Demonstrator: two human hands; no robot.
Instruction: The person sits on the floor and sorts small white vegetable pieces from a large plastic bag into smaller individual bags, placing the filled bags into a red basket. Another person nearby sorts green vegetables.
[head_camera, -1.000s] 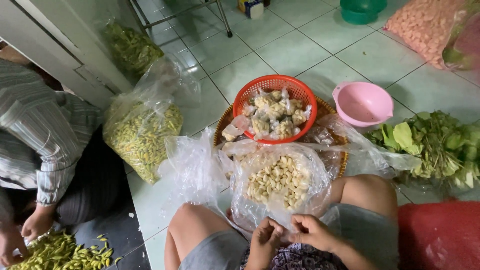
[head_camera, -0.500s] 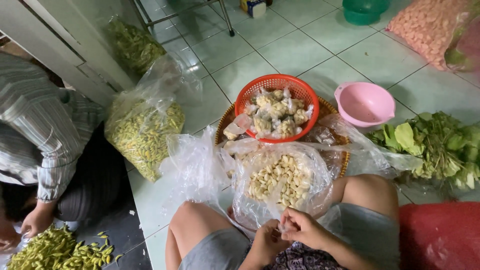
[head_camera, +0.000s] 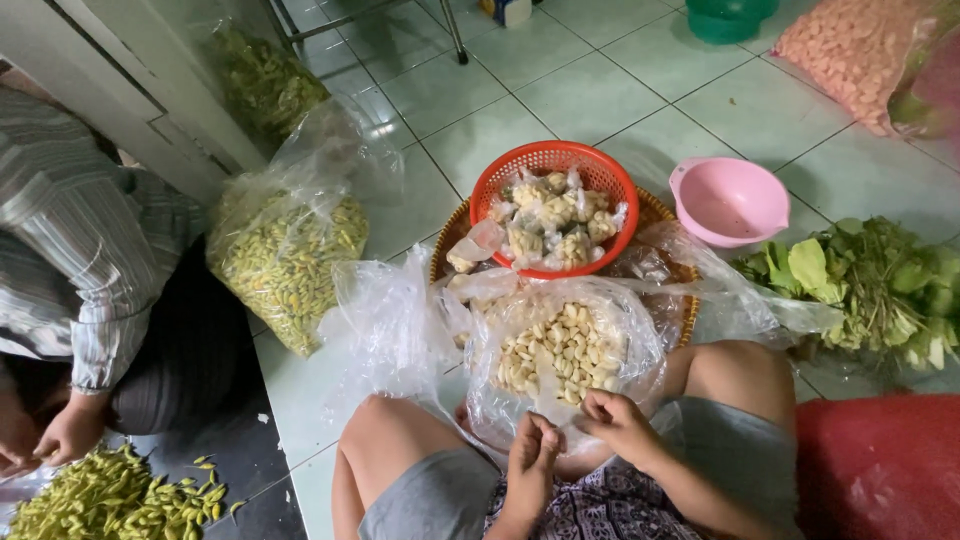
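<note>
Your left hand (head_camera: 530, 462) and right hand (head_camera: 618, 425) meet just above your lap, at the near lip of the clear plastic bag of peeled garlic cloves (head_camera: 560, 352) that rests between your knees. The fingers of both are curled in, pinching at something small, but you cannot tell from this view whether it is a clove or a fold of the bag. The bag's mouth hangs loose and slack, so in my judgement a tug on the film could tip it and send cloves across the tiled floor (head_camera: 560, 90). Behind it one orange basket (head_camera: 553, 207) of small packed bundles sits on one woven tray (head_camera: 668, 268); a knock from your knee could shift both. Beside the tray stand one pink bowl (head_camera: 729, 200) and one heap of leafy greens (head_camera: 872, 285). To your left lean two bags of yellow-green chillies (head_camera: 285, 255), the second further back, with a loose pile of the same (head_camera: 110, 500) by another person's hand (head_camera: 68, 435). Further off are one green bowl (head_camera: 728, 18) and one pink sack (head_camera: 850, 50).
</note>
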